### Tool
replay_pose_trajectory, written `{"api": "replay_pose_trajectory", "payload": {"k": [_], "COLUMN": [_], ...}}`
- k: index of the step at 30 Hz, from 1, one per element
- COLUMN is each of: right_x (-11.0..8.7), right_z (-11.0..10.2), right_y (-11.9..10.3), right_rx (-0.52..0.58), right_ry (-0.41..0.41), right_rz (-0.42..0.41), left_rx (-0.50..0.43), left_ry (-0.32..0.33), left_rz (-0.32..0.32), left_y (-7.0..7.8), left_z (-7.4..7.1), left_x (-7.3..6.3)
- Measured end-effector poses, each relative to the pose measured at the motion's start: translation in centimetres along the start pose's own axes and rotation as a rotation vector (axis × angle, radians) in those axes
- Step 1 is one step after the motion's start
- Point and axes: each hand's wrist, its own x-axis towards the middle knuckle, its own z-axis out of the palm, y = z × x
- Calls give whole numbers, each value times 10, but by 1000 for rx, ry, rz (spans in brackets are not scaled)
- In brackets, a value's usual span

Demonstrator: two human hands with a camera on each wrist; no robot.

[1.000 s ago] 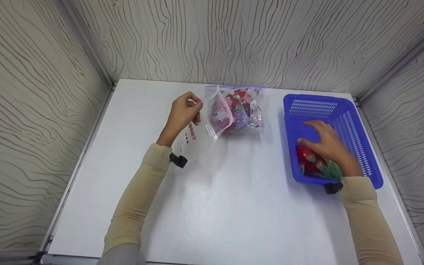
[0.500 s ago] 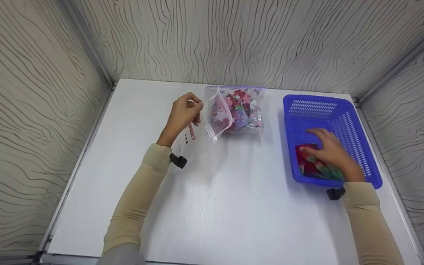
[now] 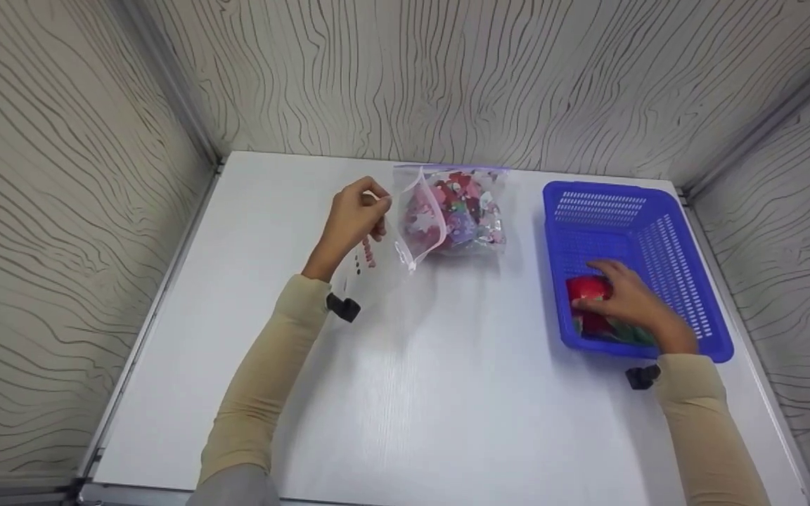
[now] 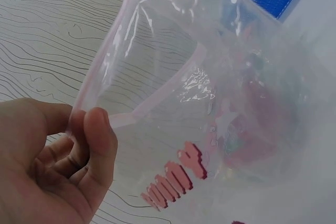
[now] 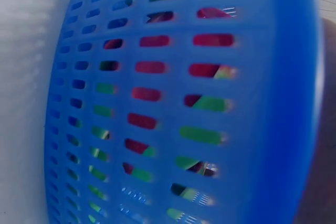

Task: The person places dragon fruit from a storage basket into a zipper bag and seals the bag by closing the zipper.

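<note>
My left hand (image 3: 357,216) pinches the opening edge of a clear zip bag (image 3: 412,183) between thumb and fingertips. Its mouth gapes toward the hand, plain in the left wrist view, where pink lettering (image 4: 176,177) shows on the film. Inside the bag lie red, pink and white printed pieces (image 3: 461,204). My right hand (image 3: 633,306) reaches into a blue plastic basket (image 3: 553,232), thumb and fingers around a glossy red-and-green packet (image 3: 593,325) near its front. The palm hides part of the packet. Through the basket's slots, the right wrist view shows red and green patches.
Both bag and basket rest on a white table (image 3: 405,393), the basket at the right and the bag near the back edge. Wood-grain panels (image 3: 405,77) enclose the table at the back and both sides.
My right hand has drawn back toward the basket's front and its fingers have closed in on the packet, whose red part now bulges between them. The left hand stays almost still with the bag.
</note>
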Motion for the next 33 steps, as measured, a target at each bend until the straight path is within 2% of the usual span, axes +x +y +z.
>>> {"api": "replay_pose_trajectory", "payload": {"k": [7, 20, 29, 33], "right_x": [-3, -6, -5, -4], "right_z": [2, 2, 2, 2], "right_y": [1, 9, 11, 11], "right_rx": [-16, 79, 92, 99], "right_ry": [-53, -126, -132, -130], "right_rz": [15, 113, 77, 91], "left_rx": [8, 14, 36, 39], "left_ry": [-3, -5, -4, 2], "left_rz": [6, -35, -50, -52], "left_y": [-1, -1, -4, -4], "left_z": [1, 2, 4, 4], "left_x": [0, 1, 1, 1]}}
